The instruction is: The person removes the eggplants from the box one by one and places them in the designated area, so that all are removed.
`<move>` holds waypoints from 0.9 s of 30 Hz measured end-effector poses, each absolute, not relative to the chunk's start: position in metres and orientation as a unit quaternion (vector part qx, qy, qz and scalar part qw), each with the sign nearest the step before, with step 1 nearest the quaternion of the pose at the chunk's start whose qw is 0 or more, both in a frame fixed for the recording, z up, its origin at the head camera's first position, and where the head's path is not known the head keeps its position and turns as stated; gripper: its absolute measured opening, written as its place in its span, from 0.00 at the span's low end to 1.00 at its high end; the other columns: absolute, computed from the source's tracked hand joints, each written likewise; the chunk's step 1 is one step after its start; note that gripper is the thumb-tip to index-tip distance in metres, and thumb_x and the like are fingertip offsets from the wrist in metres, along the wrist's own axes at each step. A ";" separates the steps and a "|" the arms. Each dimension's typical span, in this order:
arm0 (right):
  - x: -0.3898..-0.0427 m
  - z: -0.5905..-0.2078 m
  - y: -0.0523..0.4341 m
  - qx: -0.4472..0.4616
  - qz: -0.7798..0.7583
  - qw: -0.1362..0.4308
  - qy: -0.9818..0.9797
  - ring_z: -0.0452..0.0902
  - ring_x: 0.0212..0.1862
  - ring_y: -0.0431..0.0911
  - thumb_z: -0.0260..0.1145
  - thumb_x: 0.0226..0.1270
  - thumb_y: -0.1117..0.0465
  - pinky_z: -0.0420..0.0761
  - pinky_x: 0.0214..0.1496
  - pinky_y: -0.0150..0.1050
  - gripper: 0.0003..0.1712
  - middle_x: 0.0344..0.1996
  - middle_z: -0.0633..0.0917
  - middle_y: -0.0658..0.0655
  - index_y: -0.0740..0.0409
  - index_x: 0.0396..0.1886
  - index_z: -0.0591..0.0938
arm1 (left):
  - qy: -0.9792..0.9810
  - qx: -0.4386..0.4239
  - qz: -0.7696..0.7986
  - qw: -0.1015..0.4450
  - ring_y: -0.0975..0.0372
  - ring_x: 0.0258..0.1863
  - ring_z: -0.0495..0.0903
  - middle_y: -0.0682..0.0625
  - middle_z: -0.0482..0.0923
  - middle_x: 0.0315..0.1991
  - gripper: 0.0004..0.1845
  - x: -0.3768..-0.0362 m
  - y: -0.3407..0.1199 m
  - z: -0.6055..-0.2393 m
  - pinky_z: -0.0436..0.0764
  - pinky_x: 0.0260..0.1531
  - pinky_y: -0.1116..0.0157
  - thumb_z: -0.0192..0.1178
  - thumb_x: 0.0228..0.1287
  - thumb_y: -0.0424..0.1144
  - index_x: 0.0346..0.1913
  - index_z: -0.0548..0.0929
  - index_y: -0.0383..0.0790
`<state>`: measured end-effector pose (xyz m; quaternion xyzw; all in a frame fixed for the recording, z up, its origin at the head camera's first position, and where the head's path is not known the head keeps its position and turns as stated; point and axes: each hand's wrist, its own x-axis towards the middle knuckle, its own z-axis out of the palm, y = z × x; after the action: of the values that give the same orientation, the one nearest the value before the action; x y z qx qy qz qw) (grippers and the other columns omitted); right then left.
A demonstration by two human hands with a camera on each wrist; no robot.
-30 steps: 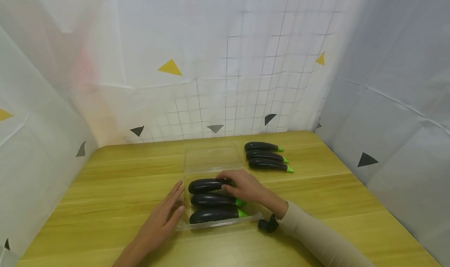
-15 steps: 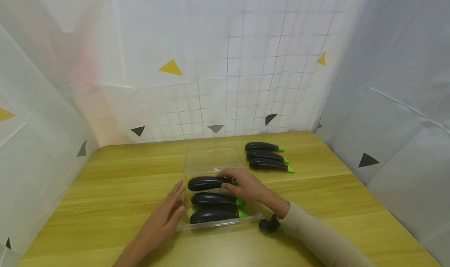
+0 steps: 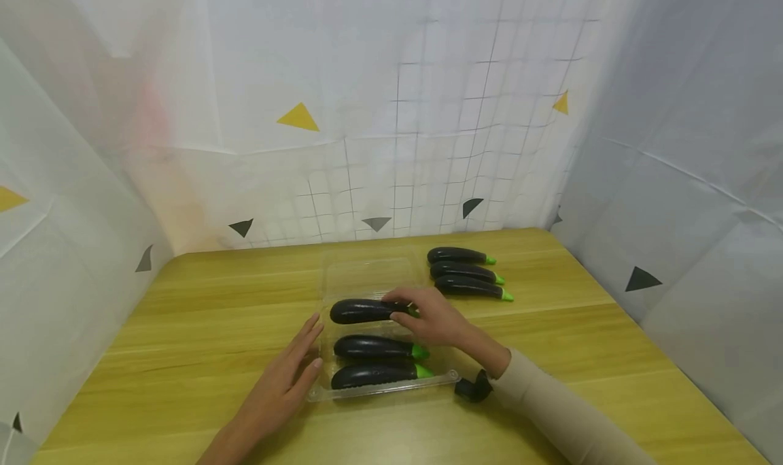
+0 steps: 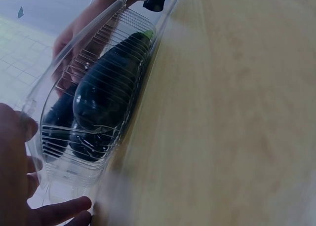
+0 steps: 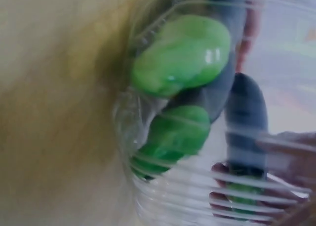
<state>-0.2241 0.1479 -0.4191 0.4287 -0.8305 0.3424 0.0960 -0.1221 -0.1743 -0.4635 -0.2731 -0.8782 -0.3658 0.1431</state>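
Left hand (image 3: 278,383) lies flat, fingers straight, against the left end of the clear tray (image 3: 382,388). Two eggplants (image 3: 376,362) lie inside it. Right hand (image 3: 431,317) pinches a third eggplant (image 3: 362,311) at its stem end, over the tray's far part. Beyond the tray to the right, three spare eggplants (image 3: 466,273) sit on the table (image 3: 202,302).

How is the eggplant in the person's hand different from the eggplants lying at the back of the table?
The held eggplant is gripped near its stem by the right hand, over the clear box; the three back eggplants lie untouched on the bare table. The held one is alone in the hand; the back ones sit in a neat row. All look dark purple with green stem ends pointing right.
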 end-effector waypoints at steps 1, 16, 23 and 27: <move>-0.224 -0.418 0.148 0.430 0.344 0.098 -0.829 0.84 0.51 0.48 0.71 0.73 0.65 0.85 0.46 0.42 0.16 0.53 0.88 0.54 0.59 0.58 0.85 | -0.878 -0.273 -0.366 0.143 0.56 0.62 0.80 0.52 0.52 0.83 0.30 -0.122 -0.174 -0.463 0.71 0.65 0.42 0.54 0.82 0.40 0.81 0.63 0.40; -0.222 -0.400 0.166 0.410 0.357 0.127 -0.830 0.85 0.54 0.50 0.70 0.75 0.62 0.86 0.50 0.46 0.18 0.55 0.87 0.54 0.57 0.61 0.84 | -0.874 -0.281 -0.369 0.145 0.54 0.61 0.80 0.46 0.54 0.82 0.31 -0.125 -0.175 -0.465 0.74 0.63 0.42 0.54 0.82 0.39 0.82 0.61 0.46; -0.221 -0.395 0.175 0.399 0.361 0.137 -0.832 0.85 0.54 0.48 0.71 0.73 0.63 0.86 0.51 0.43 0.18 0.54 0.88 0.53 0.58 0.60 0.85 | -0.874 -0.281 -0.368 0.147 0.54 0.61 0.81 0.46 0.54 0.82 0.31 -0.124 -0.175 -0.465 0.74 0.63 0.42 0.55 0.82 0.39 0.82 0.61 0.46; -0.221 -0.394 0.182 0.393 0.363 0.139 -0.834 0.84 0.54 0.46 0.72 0.72 0.64 0.86 0.52 0.42 0.18 0.54 0.88 0.52 0.58 0.59 0.86 | -0.873 -0.281 -0.369 0.149 0.54 0.60 0.81 0.46 0.54 0.82 0.31 -0.124 -0.175 -0.465 0.74 0.62 0.42 0.55 0.82 0.38 0.82 0.61 0.46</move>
<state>-0.2208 0.1818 -0.3937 0.3926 -0.8336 0.3628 0.1389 -0.1239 -0.1753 -0.4649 -0.2809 -0.8732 -0.3692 0.1492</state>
